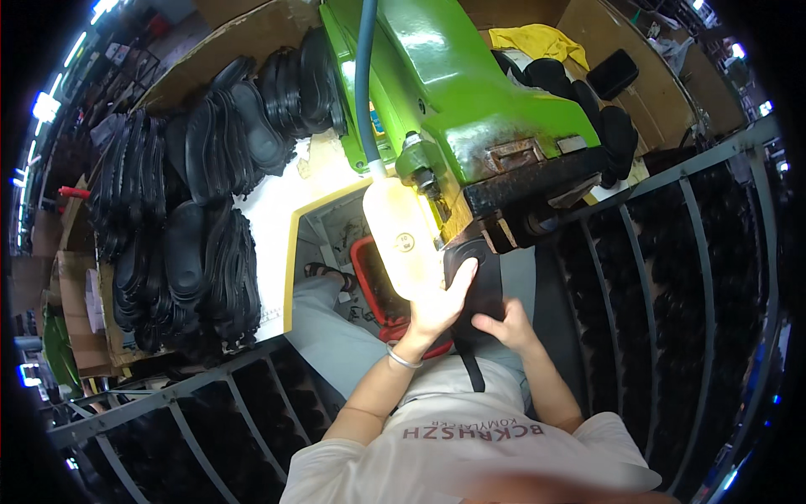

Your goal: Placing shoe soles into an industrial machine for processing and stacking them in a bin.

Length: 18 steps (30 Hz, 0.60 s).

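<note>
A black shoe sole [484, 290] is held upright just below the head of a green machine [504, 126]. My left hand [438, 307] grips its left edge, thumb on the face near the upper end. At the lower right edge is my right hand [510, 328], thumb toward the sole and fingers partly hidden behind it. The sole's top end meets the machine's dark metal working part [501, 231]; whether they touch I cannot tell. A thin black strip [473, 370] hangs below the sole over my shirt.
A lit lamp [403, 239] on a blue hose hangs left of the working part. Stacks of black soles [210, 143] fill the left side of the table. A red bin [369, 277] sits below. Metal racks [638, 277] flank me, and a yellow cloth [541, 42] lies behind.
</note>
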### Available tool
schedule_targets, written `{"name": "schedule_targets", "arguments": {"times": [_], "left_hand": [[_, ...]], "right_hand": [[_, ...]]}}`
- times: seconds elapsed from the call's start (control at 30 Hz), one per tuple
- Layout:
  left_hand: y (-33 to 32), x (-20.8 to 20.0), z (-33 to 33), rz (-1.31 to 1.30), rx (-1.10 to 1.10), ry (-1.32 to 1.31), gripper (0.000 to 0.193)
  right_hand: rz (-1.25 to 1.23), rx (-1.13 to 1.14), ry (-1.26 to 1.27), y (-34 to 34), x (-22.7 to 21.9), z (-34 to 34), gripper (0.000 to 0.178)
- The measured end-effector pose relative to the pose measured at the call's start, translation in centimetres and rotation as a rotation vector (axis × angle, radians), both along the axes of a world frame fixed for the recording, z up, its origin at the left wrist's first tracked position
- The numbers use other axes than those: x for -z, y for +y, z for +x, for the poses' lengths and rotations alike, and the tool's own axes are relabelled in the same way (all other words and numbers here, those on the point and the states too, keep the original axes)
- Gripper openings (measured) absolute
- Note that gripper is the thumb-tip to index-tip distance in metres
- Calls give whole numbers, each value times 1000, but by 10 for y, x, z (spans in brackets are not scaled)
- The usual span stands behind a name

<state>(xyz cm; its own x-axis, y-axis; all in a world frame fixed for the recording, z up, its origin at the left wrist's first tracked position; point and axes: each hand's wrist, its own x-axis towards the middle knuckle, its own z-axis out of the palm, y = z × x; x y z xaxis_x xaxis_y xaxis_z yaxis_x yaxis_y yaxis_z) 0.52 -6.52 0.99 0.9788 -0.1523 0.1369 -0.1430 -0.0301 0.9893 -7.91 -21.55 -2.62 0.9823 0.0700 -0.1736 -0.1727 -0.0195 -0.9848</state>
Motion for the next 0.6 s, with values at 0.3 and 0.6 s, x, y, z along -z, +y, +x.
{"name": "schedule_targets", "arguments": {"times": [0.3, 0.6], "left_hand": [[7, 5, -3, 110, -144, -61, 18], [60, -22, 8, -445, -156, -32, 28]], "right_hand": [[226, 597, -147, -54, -30, 21, 22], [130, 379, -372, -20, -58, 89, 19]]}}
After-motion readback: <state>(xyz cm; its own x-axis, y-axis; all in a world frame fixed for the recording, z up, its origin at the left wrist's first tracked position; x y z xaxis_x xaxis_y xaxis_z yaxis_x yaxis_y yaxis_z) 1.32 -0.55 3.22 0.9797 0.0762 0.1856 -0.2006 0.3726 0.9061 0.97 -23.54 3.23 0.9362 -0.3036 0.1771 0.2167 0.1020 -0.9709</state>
